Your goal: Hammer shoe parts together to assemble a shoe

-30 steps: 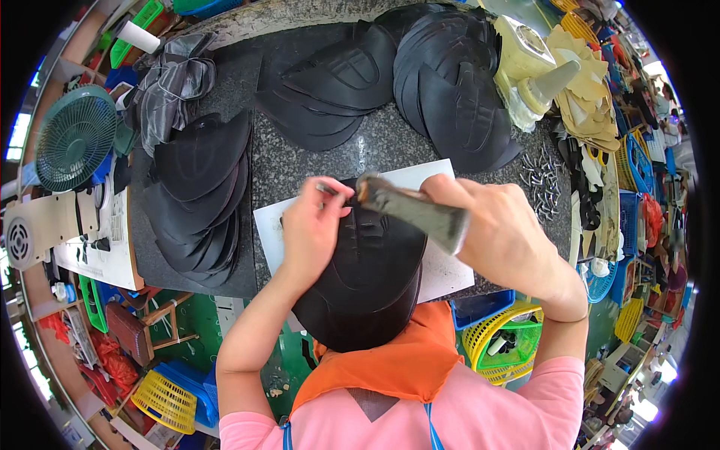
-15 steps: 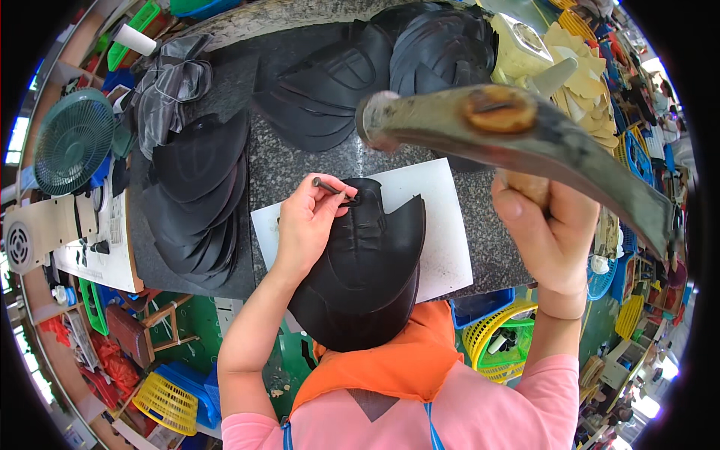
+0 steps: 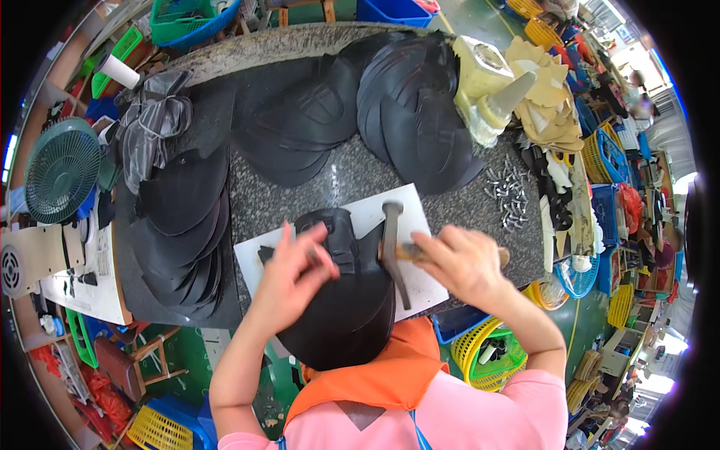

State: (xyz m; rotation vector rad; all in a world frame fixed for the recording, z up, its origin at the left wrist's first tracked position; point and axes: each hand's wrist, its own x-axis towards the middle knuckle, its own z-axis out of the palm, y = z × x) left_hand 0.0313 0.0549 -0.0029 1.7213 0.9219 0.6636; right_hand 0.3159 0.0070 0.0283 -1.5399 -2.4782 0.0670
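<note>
My left hand (image 3: 294,274) hovers over the left side of a black, curved leather-like piece (image 3: 337,319), its fingers smeared by motion. A small dark thing shows between them, perhaps the metal punch, too blurred to tell. The piece has a raised tongue-shaped part and rests partly on a white board (image 3: 422,232) and partly over the near table edge. My right hand (image 3: 466,264) is closed loosely about the wooden handle of a hammer (image 3: 392,244). The hammer's head is down at the board, beside the right edge of the black piece.
Stacks of similar black pieces stand at left (image 3: 184,195), far middle (image 3: 300,120) and far right (image 3: 420,127). Small metal parts (image 3: 510,191) lie scattered at the right. Beyond them are a whitish container (image 3: 480,67) and tan cut pieces (image 3: 541,97). A green fan (image 3: 62,169) stands left.
The hammer has come down from its raised place onto the board with my right hand. My left hand has drawn back from the raised part, fingers spreading. The view has shifted.
</note>
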